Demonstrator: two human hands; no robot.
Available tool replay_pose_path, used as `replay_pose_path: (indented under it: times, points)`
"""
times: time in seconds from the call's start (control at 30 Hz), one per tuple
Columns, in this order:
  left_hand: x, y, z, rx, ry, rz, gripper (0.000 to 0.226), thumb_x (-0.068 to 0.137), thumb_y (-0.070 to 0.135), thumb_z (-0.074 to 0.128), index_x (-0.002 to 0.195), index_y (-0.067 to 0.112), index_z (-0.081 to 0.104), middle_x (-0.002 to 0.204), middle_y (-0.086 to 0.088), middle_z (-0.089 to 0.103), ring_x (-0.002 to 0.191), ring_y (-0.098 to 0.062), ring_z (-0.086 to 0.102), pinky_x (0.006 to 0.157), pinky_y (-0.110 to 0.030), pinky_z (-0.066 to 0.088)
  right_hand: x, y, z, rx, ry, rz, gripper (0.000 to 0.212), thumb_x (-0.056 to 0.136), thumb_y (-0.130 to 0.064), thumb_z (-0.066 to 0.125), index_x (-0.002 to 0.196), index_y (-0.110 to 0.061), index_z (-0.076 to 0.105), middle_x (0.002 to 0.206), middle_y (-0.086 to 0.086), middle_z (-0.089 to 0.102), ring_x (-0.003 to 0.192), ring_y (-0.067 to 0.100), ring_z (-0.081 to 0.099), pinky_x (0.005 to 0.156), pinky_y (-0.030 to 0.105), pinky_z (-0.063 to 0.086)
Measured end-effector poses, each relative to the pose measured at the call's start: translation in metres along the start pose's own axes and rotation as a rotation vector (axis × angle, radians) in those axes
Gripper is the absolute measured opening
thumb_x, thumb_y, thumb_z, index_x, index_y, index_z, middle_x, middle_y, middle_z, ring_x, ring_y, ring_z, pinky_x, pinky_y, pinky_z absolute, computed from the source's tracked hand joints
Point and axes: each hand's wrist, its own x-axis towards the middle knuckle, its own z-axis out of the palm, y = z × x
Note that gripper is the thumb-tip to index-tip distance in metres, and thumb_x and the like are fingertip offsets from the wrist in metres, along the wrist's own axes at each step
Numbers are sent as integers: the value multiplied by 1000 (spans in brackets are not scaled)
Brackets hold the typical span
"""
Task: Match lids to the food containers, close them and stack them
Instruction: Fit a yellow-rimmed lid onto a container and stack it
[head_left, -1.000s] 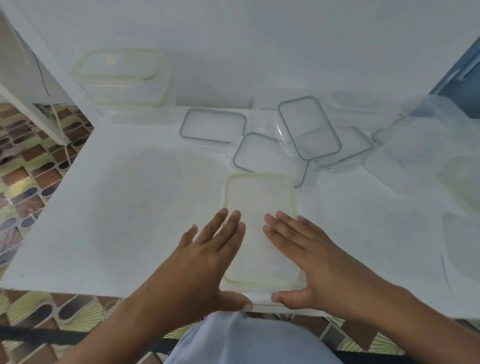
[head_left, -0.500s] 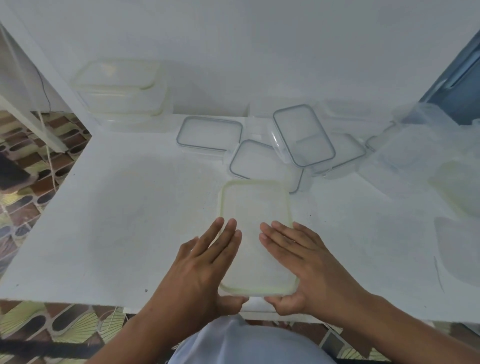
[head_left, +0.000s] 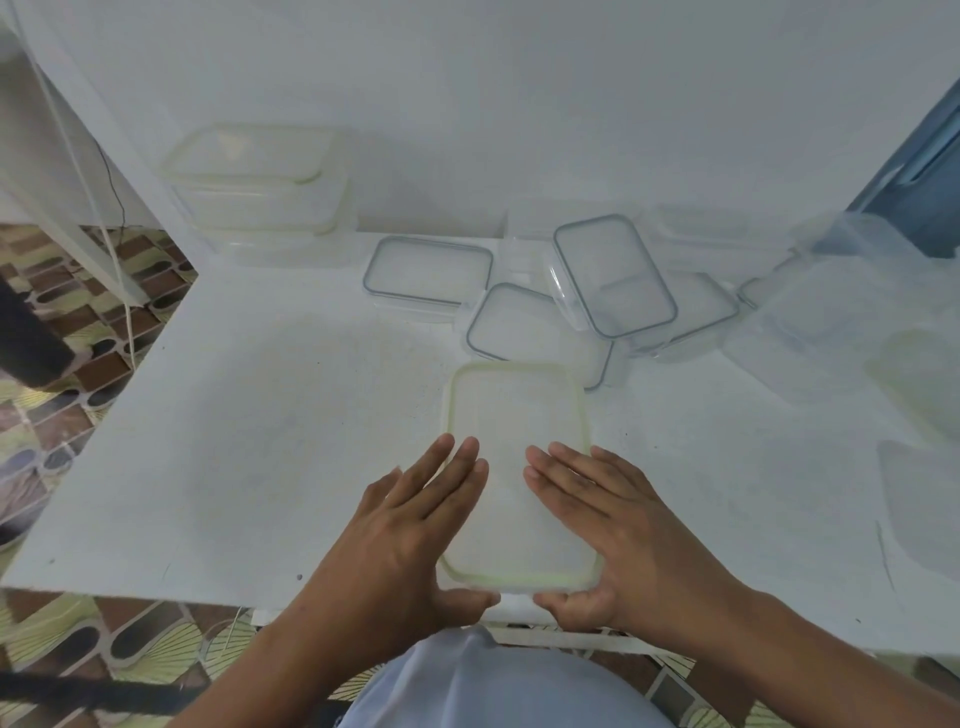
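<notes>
Yellow-rimmed translucent rectangular plastic lid (head_left: 514, 415) lies at the white table's (head_left: 234, 441) near edge, its long axis pointing away from the person, while left hand (head_left: 410, 525) and right hand (head_left: 618, 525), equally near, press its near half with straight, flat fingers.
</notes>
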Motion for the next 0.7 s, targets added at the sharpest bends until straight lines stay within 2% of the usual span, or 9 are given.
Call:
replay_pose_path:
  times: [0.13, 0.2, 0.27, 0.33, 0.43, 0.5, 0.6, 0.7]
  points:
    - [2, -11, -8, -1, -92, 22, 106, 76, 72, 66, 162, 25, 26, 171, 11, 12, 158, -11, 6, 114, -59, 37, 0, -2, -3, 11, -16, 4, 97, 75, -72, 63, 152, -16, 42, 163, -5, 29, 151, 12, 23, 116, 40, 23]
    - [6, -20, -19, 21, -199, 41, 108, 77, 71, 67, 164, 34, 15, 170, 22, 1, 157, -7, -4, 122, -62, 20, 0, -4, -5, -3, -22, -10, 95, 77, -76, 59, 150, -17, 45, 163, -6, 30, 151, 12, 24, 116, 39, 22]
    - [11, -31, -33, 73, -321, 31, 106, 81, 66, 69, 161, 47, 3, 162, 38, -13, 154, -3, -19, 124, -59, -3, 0, -6, -7, -30, -9, -36, 90, 78, -78, 57, 146, -19, 51, 160, -7, 36, 149, 13, 28, 115, 40, 22]
    - [17, -44, -47, 153, -376, 28, 100, 85, 56, 72, 155, 58, 1, 155, 47, -16, 151, -2, -26, 123, -56, -12, 1, -7, -9, -40, -4, -57, 84, 80, -78, 55, 142, -22, 55, 158, -9, 40, 149, 14, 29, 114, 42, 22]
    - [29, -67, -55, 180, -320, 21, 90, 90, 34, 73, 151, 65, 14, 154, 50, -1, 153, -2, -21, 124, -58, -3, 3, -10, -10, -36, -6, -84, 78, 83, -78, 53, 141, -26, 57, 155, -12, 44, 149, 14, 28, 113, 43, 20]
    - [40, -80, -54, 156, -242, 21, 83, 92, 22, 72, 148, 65, 28, 158, 42, 13, 156, -5, -10, 123, -59, 9, 5, -13, -9, -38, -19, -81, 76, 85, -78, 50, 141, -27, 57, 155, -13, 44, 150, 13, 26, 113, 44, 19]
    - [58, -88, -50, 69, -69, 30, 68, 94, 9, 71, 140, 56, 53, 158, 25, 36, 156, -15, 19, 114, -55, 29, 10, -18, -7, -18, -29, -52, 70, 88, -75, 49, 140, -29, 57, 155, -14, 43, 150, 10, 26, 113, 45, 19]
    - [64, -86, -41, -22, 48, -12, 61, 94, -3, 64, 133, 43, 65, 154, 19, 44, 150, -16, 35, 111, -46, 37, 13, -20, -9, 83, -14, 1, 62, 89, -70, 52, 140, -34, 57, 154, -23, 41, 150, 4, 22, 114, 43, 16]
